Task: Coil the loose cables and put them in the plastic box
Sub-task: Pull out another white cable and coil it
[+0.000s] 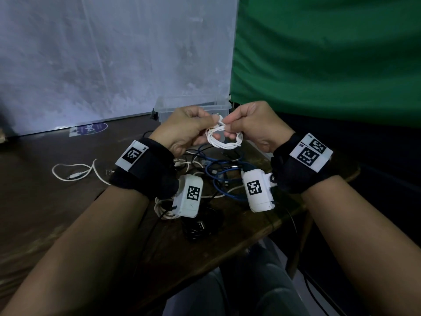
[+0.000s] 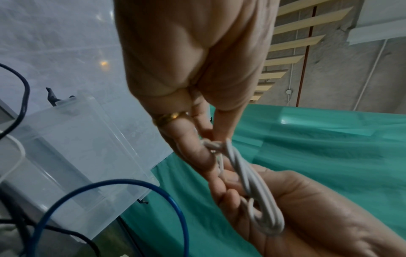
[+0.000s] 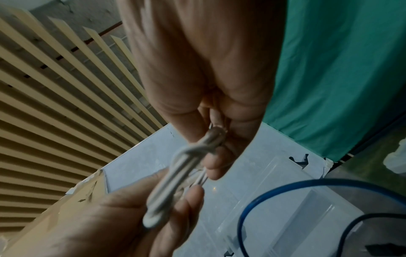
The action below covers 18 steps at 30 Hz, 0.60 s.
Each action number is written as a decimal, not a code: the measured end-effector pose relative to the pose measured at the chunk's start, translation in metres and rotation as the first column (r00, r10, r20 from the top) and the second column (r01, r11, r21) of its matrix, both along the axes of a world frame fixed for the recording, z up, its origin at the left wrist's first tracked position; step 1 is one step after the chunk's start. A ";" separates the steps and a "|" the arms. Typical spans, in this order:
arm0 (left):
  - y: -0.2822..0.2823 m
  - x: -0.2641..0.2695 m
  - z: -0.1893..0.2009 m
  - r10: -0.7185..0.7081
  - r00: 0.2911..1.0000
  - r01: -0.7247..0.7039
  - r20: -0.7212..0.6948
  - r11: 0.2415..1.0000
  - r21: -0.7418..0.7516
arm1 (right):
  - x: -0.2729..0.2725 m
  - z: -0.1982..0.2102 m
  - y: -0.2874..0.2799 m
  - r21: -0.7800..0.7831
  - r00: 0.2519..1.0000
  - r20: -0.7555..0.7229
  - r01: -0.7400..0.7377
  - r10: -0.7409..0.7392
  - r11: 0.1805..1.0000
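A small coil of white cable [image 1: 224, 140] hangs in the air between both hands, above the table. My left hand [image 1: 193, 128] pinches the coil's top from the left. My right hand [image 1: 246, 124] pinches the wrapped end [image 1: 220, 121] from the right. In the left wrist view the coil [image 2: 252, 184] runs from my left fingertips [image 2: 204, 154] to the right hand's fingers. The right wrist view shows the coil [image 3: 175, 179] blurred between both hands. The clear plastic box [image 1: 166, 109] stands just behind the hands; its inside is hidden.
A tangle of blue [image 1: 218, 176], black and white cables lies on the dark wooden table [image 1: 57, 201] under my wrists. One loose white cable [image 1: 73, 171] lies to the left. A round sticker [image 1: 91, 128] sits by the white back wall. Green cloth [image 1: 330, 53] hangs on the right.
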State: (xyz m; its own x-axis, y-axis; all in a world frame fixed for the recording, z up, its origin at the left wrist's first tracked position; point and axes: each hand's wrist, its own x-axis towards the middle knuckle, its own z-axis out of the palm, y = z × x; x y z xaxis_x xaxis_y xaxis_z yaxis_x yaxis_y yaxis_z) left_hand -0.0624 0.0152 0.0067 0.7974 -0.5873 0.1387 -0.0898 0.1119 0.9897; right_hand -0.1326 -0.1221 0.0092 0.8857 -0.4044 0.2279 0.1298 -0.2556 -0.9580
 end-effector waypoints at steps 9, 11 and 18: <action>0.001 0.006 0.002 0.097 0.995 -0.097 -0.006 0.993 0.062 | -0.002 -0.004 0.000 0.109 0.994 -0.025 -0.105 0.109 0.988; 0.003 0.004 0.003 0.079 0.997 -0.079 -0.010 0.995 0.054 | -0.002 -0.005 -0.003 0.070 0.989 -0.090 -0.114 0.121 0.991; -0.003 0.002 -0.003 0.029 0.999 -0.031 0.030 0.997 0.064 | -0.006 -0.004 -0.008 -0.147 0.973 -0.227 -0.081 0.046 0.986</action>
State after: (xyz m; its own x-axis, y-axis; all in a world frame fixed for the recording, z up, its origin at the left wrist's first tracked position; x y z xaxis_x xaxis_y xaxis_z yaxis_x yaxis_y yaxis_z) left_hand -0.0602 0.0123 0.0038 0.8109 -0.5718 0.1245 -0.1209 0.0445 0.9917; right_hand -0.1386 -0.1303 0.0049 0.9437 -0.3214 0.0780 -0.0608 -0.4005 -0.9143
